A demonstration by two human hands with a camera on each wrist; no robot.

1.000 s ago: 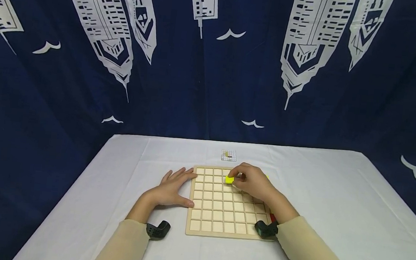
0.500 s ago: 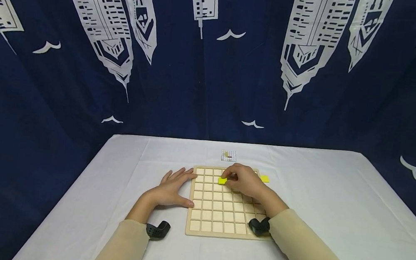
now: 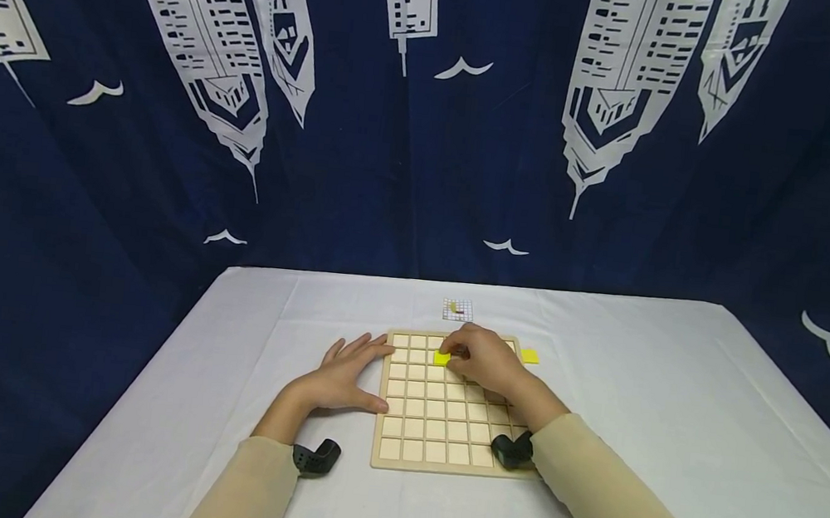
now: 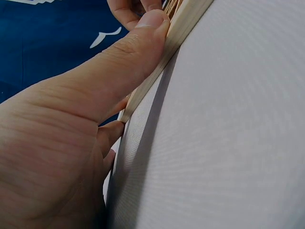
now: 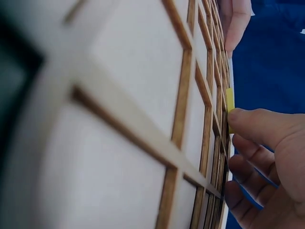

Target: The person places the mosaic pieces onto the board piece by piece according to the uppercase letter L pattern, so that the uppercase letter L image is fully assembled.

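A square wooden board [image 3: 395, 463] with a grid of shallow cells lies on the white table. My left hand [image 3: 339, 381] rests against its left side, fingers spread, with the thumb [image 4: 138, 40] touching the wooden edge in the left wrist view. Over the board's far rows, my right hand [image 3: 491, 365] pinches a small yellow square tile [image 3: 441, 359] between thumb and fingers. In the right wrist view the thumb [image 5: 259, 125] presses on this yellow tile [image 5: 230, 101], held at the grid. The right hand and forearm hide much of the board's right side.
Another yellow tile [image 3: 530, 356] lies on the table just past the board's far right corner. Behind the board is a small card [image 3: 458, 310] printed with a grid and coloured squares. A dark blue patterned cloth [image 3: 409, 167] hangs beyond the table.
My right hand has moved a little left across the board with the yellow tile. The other yellow tile has come into fuller view; a red piece at right is now hidden. My left hand stays put.
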